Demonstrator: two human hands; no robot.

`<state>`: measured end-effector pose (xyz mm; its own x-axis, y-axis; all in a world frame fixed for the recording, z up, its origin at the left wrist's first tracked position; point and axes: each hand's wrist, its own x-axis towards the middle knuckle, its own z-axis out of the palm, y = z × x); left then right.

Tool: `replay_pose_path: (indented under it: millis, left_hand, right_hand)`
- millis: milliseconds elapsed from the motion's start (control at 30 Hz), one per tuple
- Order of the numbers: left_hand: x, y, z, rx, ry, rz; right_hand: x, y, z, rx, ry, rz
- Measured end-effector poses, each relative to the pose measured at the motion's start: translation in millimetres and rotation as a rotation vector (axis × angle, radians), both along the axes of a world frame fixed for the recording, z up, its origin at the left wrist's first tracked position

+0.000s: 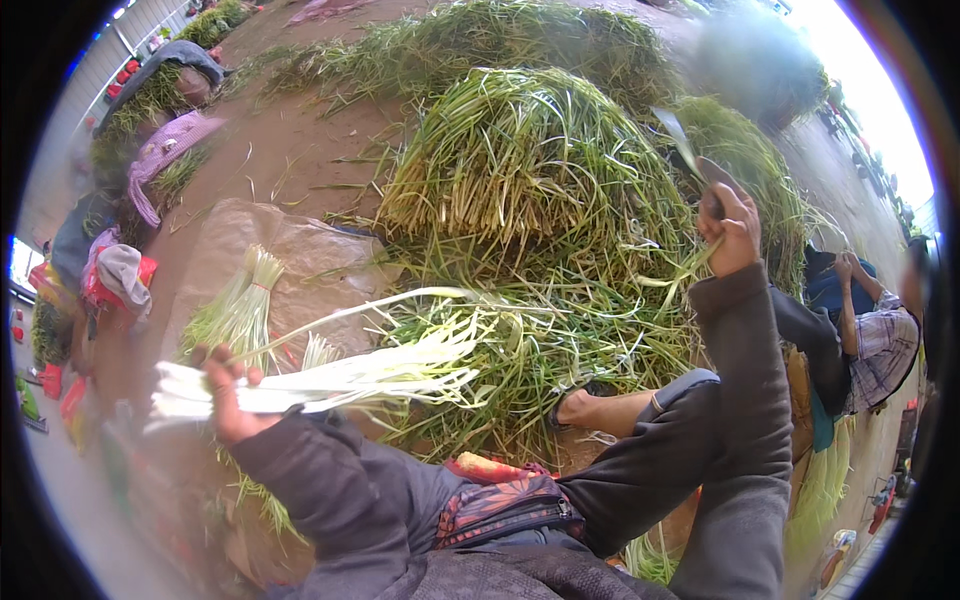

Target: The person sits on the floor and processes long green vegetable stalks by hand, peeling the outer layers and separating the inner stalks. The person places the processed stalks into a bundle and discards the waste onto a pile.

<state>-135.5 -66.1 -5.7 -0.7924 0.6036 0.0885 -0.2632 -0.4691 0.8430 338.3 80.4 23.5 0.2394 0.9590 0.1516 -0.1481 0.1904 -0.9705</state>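
My left hand [234,397] is closed around a bunch of long stalks [352,369], with white stem ends at the left and pale leaves trailing right. One longer stalk arches above the bunch. Raised at the right, my right hand [733,229] grips a knife [681,141] whose blade points up and away. A pale green stalk strip [679,274] hangs by that hand; whether the fingers pinch it is unclear. Between my hands lie loose green leaves [555,337]. Behind them rises a large heap of uncleaned green stalks [517,165], cut ends facing me.
A bundle of stalks [259,289], tied with a red band, rests on a brown plastic sheet [315,255] at left. Another person [877,337] sits close on the right. More green heaps [540,37] lie behind. Pink checked cloth [165,154] drapes over greens at far left.
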Motion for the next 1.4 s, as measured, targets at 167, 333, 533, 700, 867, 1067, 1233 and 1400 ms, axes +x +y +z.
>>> replay_pose_path:
  millis: [167,333,533,700,867,1067,1233,1400]
  left_hand:
    - [-9,-12,-1,-0.099,0.158,-0.226]
    - [11,-8,-5,-0.074,0.299,-0.175]
    - [5,-13,-13,-0.217,0.529,-0.182]
    - [-18,3,-22,0.086,1.32,-0.088]
    - [-5,3,-34,-0.122,1.104,-0.02]
    - [-16,11,-42,0.006,1.513,0.039]
    - [13,6,-23,-0.082,1.132,-0.159]
    - [12,10,-40,0.02,1.194,-0.066]
  right_hand:
    - [-9,-2,-33,-0.586,-0.838,0.804]
    - [-28,48,-76,-0.187,-1.364,0.872]
    - [-30,133,-162,-0.676,-1.381,0.877]
    - [-35,131,-305,-0.885,-1.291,1.068]
    - [-29,74,-359,-0.447,-1.627,1.114]
    - [-32,18,-336,-1.022,-1.095,1.385]
    - [-50,-22,-302,-0.825,-0.865,1.831]
    - [-8,67,-281,-0.868,-0.885,1.01]
